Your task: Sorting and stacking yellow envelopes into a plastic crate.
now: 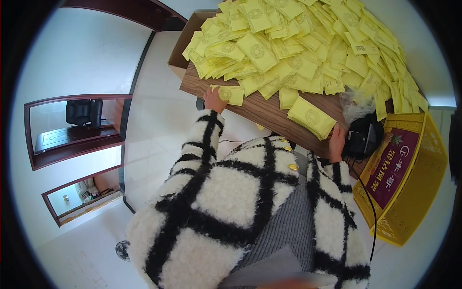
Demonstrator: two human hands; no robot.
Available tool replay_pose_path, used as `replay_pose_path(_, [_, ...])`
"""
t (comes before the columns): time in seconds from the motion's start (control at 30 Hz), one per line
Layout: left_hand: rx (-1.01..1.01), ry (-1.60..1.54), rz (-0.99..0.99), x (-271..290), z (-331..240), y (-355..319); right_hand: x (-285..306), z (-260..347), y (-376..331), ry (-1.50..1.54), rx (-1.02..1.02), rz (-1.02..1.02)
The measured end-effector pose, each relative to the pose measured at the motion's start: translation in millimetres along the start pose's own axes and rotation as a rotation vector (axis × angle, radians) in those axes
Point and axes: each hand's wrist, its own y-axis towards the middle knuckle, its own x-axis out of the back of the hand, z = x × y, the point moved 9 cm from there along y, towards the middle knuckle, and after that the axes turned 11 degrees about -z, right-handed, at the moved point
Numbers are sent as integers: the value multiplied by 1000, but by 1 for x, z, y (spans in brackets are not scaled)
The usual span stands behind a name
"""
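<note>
My left hand (215, 100) is at the table's near left edge, its fingers closed on a flat yellow packet (232, 95) with a round printed emblem. A neat stack of the same yellow packets (312, 118) lies along the near edge, further right. Beside the right end of that stack is my right hand (337, 142), fingers stretched out on the table edge, with nothing visible in it. Behind both hands, a big loose heap of yellow packets (288, 53) spreads over the brown wooden table (264, 107).
A dark device with a cable (364, 136) stands right of my right hand, below a crumpled clear plastic bag (357, 106). The yellow plastic crate (414, 192) with a maroon panel is at the right. An open cardboard box (180, 53) sits behind the table's left end.
</note>
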Motion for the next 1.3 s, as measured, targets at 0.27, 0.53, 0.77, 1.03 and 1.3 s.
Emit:
replay_pose_path(0.27, [-220,251,311,-31,-12,26,12,-6,5,-138,118,-95])
replay_pose_path(0.53, [-114,167,320,-37,3,38,8,6,-7,53,22,-101])
replay_pose_path(0.77, [-86,177,260,-43,19,35,12,22,-13,-93,121,-123])
replay_pose_path(1.03, [52,255,561,-53,25,28,18,36,-19,-121,181,-160])
replay_pose_path(1.3, [-8,-319,349,-39,7,13,22,48,-24,-84,171,-172])
